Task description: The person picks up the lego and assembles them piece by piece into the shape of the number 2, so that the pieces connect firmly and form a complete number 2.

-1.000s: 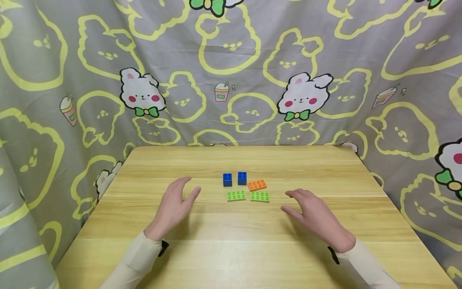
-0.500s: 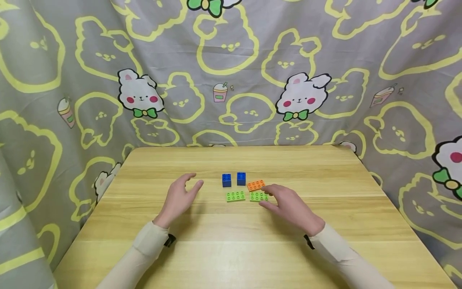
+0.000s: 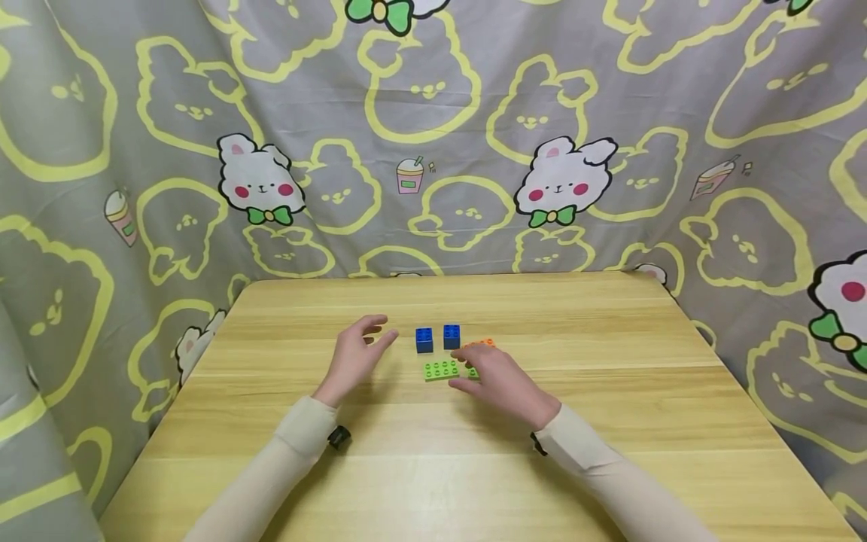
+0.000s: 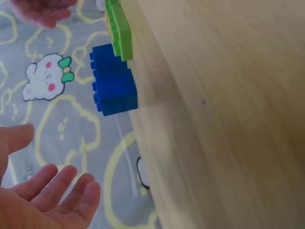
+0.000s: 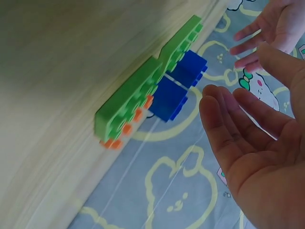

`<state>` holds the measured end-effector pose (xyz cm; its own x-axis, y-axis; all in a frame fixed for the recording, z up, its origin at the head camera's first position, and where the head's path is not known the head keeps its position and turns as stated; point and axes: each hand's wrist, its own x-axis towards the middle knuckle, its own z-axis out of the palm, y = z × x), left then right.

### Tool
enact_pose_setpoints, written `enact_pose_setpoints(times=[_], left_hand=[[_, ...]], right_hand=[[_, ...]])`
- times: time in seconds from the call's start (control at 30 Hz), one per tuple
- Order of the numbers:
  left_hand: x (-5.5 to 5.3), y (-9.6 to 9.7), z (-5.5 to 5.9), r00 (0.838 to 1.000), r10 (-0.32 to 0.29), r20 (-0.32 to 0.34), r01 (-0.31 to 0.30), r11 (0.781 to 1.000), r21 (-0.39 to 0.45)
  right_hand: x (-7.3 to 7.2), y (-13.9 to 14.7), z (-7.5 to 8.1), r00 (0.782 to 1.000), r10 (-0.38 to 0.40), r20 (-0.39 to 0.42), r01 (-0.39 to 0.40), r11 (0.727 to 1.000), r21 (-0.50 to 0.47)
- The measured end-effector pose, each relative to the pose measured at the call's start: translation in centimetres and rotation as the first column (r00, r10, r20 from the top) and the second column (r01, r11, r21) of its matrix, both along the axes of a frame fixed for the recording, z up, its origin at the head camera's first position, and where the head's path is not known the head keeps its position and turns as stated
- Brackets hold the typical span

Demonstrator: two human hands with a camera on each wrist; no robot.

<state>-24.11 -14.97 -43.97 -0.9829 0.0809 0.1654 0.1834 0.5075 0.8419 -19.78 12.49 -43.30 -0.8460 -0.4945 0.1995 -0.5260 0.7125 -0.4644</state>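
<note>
Two blue square bricks stand side by side on the table, a left blue brick (image 3: pixel 424 340) and a right blue brick (image 3: pixel 451 336). In front of them lies a flat light-green brick (image 3: pixel 442 369). A second green brick (image 5: pixel 128 98) and an orange brick (image 3: pixel 489 343) are partly hidden behind my right hand (image 3: pixel 500 382) in the head view. That hand hovers over them, fingers relaxed and thumb apart, holding nothing. My left hand (image 3: pixel 357 357) hangs left of the blue bricks, its fingers loosely bent and its palm bare in the left wrist view.
The bricks rest on a light wooden table (image 3: pixel 420 482). A grey curtain (image 3: pixel 325 98) with yellow outlines and rabbit prints hangs behind the table and at both sides.
My right hand has moved left from beside the bricks to over the orange and right green ones. My left hand has shifted right, closer to the blue bricks. The bricks have stayed put.
</note>
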Motion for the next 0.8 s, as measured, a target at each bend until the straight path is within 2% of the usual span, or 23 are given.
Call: enact_pose_setpoints(times=[0.2,0.57,0.8], left_hand=[[-0.7,0.8,-0.4,1.0,-0.002,0.031,0.002,1.0,0.006],[-2.0,1.3,-1.3,0.992,-0.035,0.121,0.026,0.997,0.068],[-2.6,1.6,-1.5,0.984,-0.076,0.159,0.067,0.996,0.065]], right_hand=[[-0.8,-1.5,-0.5,0.999,0.027,0.041,-0.026,0.999,-0.021],[-1.7,-2.2,-1.5,0.998,-0.008,0.06,0.005,0.999,0.049],[-2.1,-2.3,-1.6,0.998,-0.008,0.068,0.004,0.998,0.062]])
